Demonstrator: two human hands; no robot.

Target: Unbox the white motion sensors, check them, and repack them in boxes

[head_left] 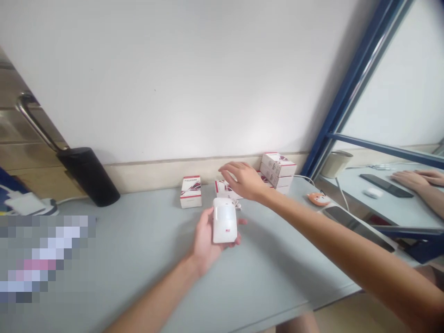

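Observation:
A white motion sensor (pixel 225 224) with a curved front and a small red mark rests upright in my left hand (pixel 204 240), thumb on one side and fingers round the other. Beyond it and slightly higher, my right hand (pixel 243 179) reaches over the table with its fingers stretched out and bent down a little, holding nothing that I can see. Behind that hand lies a white and red box (pixel 222 186), partly hidden. Some thin white cable (pixel 237 205) lies between the sensor and the right wrist.
Another red and white box (pixel 191 192) stands left of my hands, and stacked boxes (pixel 278 169) stand right, against the wall. A black cylinder (pixel 88 175) is at the back left. An orange object (pixel 318 199) and dark phone-like slab (pixel 357 226) lie right. Another person's hands (pixel 412 179) rest beyond the blue frame.

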